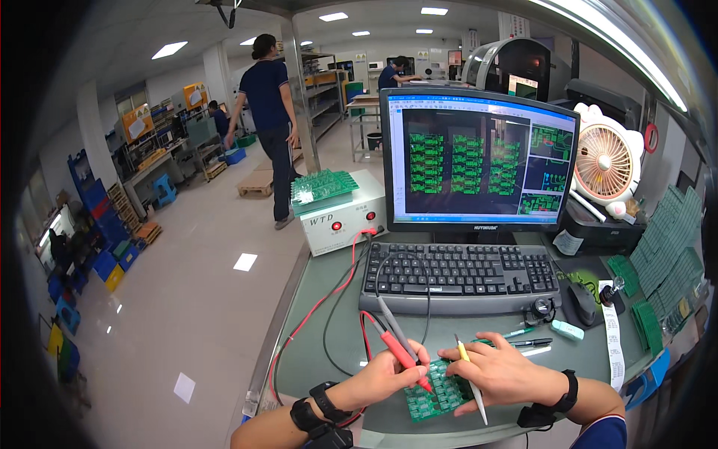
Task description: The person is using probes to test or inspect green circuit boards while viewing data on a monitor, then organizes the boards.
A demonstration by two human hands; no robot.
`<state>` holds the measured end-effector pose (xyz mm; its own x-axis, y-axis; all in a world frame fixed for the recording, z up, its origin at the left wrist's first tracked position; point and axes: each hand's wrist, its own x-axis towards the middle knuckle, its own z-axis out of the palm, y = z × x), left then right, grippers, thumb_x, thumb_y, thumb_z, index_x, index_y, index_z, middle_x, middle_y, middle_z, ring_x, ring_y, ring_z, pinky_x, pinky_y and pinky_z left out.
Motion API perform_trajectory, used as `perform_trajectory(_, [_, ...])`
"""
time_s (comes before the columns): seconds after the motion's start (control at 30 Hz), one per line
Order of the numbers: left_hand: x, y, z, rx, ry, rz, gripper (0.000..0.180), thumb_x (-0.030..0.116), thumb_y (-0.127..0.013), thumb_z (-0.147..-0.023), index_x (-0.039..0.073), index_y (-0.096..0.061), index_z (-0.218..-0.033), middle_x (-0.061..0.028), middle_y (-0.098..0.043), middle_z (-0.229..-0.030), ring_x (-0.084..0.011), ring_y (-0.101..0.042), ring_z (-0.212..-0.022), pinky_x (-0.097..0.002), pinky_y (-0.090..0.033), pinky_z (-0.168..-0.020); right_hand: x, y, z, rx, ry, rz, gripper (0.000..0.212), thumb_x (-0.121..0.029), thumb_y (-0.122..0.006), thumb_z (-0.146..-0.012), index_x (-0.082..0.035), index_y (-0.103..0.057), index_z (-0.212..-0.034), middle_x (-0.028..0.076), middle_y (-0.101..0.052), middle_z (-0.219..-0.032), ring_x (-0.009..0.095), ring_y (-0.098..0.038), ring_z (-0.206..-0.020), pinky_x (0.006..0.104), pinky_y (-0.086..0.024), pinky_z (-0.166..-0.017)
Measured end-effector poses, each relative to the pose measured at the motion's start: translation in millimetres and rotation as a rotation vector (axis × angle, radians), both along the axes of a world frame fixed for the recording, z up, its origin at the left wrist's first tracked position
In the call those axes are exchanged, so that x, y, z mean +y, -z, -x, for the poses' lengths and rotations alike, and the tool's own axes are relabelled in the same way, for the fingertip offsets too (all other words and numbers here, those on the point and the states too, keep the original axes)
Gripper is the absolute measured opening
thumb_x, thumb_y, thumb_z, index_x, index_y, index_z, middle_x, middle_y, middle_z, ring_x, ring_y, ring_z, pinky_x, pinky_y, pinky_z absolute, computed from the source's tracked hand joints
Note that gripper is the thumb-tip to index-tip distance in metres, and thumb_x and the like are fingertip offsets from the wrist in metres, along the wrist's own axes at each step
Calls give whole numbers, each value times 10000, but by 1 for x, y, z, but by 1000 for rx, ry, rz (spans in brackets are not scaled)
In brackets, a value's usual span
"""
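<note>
Over the lower middle of the bench, my left hand (390, 376) is closed round a red test probe (399, 350) and a grey test probe (394, 322). The red probe's tip points down at a green circuit board (428, 405), at or just above its surface; I cannot tell which. My right hand (505, 373) lies over the board's right side, with a yellow-and-white pen-shaped tool (470, 372) held between its fingers. That tool's white end slants down past the board's right edge. Both hands cover parts of the board.
A keyboard (458, 271) and monitor (479, 161) stand behind the board. At left is a white box (340, 219) with red buttons, leads and stacked green boards (321, 187). A mouse (581, 303), pens (531, 343) and a fan (604, 161) are right. A person (265, 112) is in the aisle.
</note>
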<state>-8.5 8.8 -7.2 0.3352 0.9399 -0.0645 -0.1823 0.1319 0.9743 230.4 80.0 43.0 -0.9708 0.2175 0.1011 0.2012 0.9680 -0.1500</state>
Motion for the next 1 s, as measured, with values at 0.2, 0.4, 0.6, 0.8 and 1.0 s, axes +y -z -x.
perform_trajectory(0.2, [2, 0, 1, 45, -48, 27, 165, 137, -576, -920, 47, -524, -1049, -22, -562, -969, -66, -540, -816, -221, -451, -721, 7, -1, 0, 55, 32, 42, 608, -588, -646, -760, -81, -536, -1079, 90, -527, -1298, 268, -557, -1087, 530, -332, -981])
perform_trajectory(0.4, [8, 0, 2, 118, -142, 34, 125, 104, -587, -895, 43, -538, -992, -19, -576, -884, -73, -543, -774, -222, -446, -687, 81, 3, 15, 186, 219, 233, 176, -265, -579, -897, -92, -555, -917, 97, -624, -796, 324, -612, -770, 421, -472, -727])
perform_trajectory(0.6, [8, -2, 0, 104, -174, 60, 125, 80, -588, -883, 34, -524, -980, -45, -569, -905, -91, -548, -768, -228, -448, -675, 109, 29, 34, 263, 193, 15, 96, -197, -553, -892, -101, -550, -898, 80, -635, -910, 286, -570, -1022, 434, -411, -853])
perform_trajectory(0.8, [3, -2, -1, 81, -202, 97, 111, 68, -591, -876, 44, -530, -966, -51, -566, -911, -96, -547, -771, -228, -448, -671, 107, 38, 35, 186, 225, -70, 58, -169, -541, -882, -117, -523, -900, 55, -644, -940, 270, -533, -1125, 514, -313, -1014])
perform_trajectory(1.0, [7, 0, -1, 96, -193, 88, 104, 70, -590, -880, 41, -535, -963, -53, -566, -916, -96, -547, -775, -231, -451, -664, 105, 29, 33, 210, 235, 8, 65, -177, -543, -892, -116, -528, -910, 68, -632, -1004, 258, -532, -1132, 542, -311, -1009])
